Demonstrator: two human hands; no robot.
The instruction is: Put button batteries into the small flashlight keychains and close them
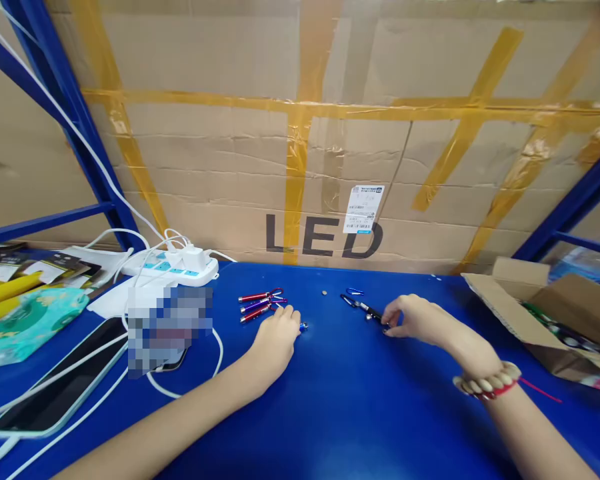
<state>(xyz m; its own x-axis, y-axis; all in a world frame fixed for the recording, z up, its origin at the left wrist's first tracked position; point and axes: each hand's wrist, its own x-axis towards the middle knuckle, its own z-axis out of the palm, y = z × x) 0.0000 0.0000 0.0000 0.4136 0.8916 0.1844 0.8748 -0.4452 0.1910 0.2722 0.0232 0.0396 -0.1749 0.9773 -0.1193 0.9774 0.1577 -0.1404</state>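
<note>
Landmark: small round grey disc (324, 293) on blue tabletop (325, 413). Left hand (277, 339), left of disc and nearer the wearer: grip curled closed on shiny blue cylinder (304, 327), mostly hidden. Right hand (417, 320), right of disc: grip pinched at end of slim black tube (373, 312). Two red, one purple metallic tubes (254, 307) lie left of disc.

Bright light leaves pale glare on the bench (330, 440) and tape (296, 180). Wide-angle distortion stretches the edges. Pixelation obscures one left-side patch (170, 330).
</note>
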